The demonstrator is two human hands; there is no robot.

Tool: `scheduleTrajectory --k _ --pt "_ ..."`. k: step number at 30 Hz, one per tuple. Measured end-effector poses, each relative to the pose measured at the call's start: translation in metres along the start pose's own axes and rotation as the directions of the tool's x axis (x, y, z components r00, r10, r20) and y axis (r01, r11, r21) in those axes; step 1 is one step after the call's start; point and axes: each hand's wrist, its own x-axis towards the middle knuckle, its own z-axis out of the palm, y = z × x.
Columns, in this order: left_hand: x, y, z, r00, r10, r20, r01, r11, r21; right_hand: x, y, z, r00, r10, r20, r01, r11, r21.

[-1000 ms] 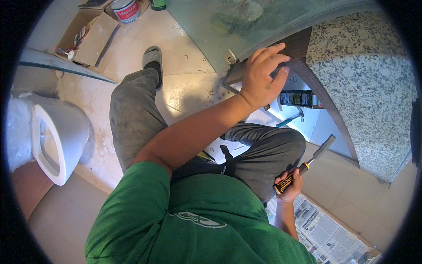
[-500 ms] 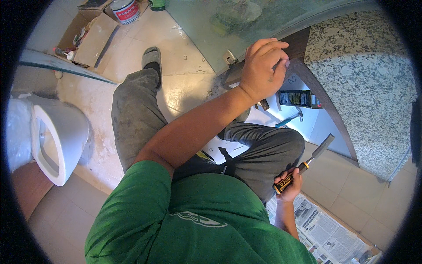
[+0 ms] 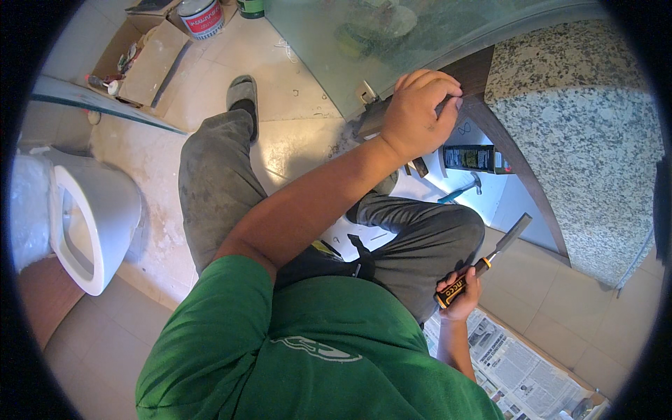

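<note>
My left hand (image 3: 420, 115) reaches across to the dark wooden edge (image 3: 472, 73) of a cabinet, below a glass panel (image 3: 343, 42), its fingers bent over the edge. A metal fitting (image 3: 366, 91) sits beside it. My right hand (image 3: 458, 297), beside my bent knee, is closed round the black and orange handle of a chisel (image 3: 509, 234), blade pointing up and right. Inside the cabinet opening lie a long black package (image 3: 467, 156) and a hammer (image 3: 462, 189) with a teal handle.
A white toilet (image 3: 105, 217) stands at left beside a glass pane (image 3: 119, 115). A cardboard box (image 3: 150, 63) and paint can (image 3: 201, 17) are at the back. A speckled granite surface (image 3: 567, 161) borders the opening at right; newspapers (image 3: 511, 357) lie at lower right.
My left hand's fingers, more spread a second ago, are now bent closer together over the wooden edge. My right hand and the chisel have barely moved.
</note>
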Motion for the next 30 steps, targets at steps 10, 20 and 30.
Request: scheduleTrajectory --k 10,20,30 --pt "-0.002 -0.007 -0.005 0.997 -0.074 0.025 0.074 0.997 0.005 -0.001 0.000 -0.001 1.000 0.000 0.008 -0.001 1.000 0.019" --pt "0.066 0.063 -0.124 0.866 -0.354 0.354 0.463 0.834 -0.300 0.000 0.003 -0.004 0.999 -0.020 0.032 0.017 0.996 0.084" --pt "0.019 0.247 -0.147 0.583 0.468 0.664 0.610 0.287 -0.738 0.000 0.004 -0.009 0.999 0.004 0.046 -0.010 0.989 0.145"
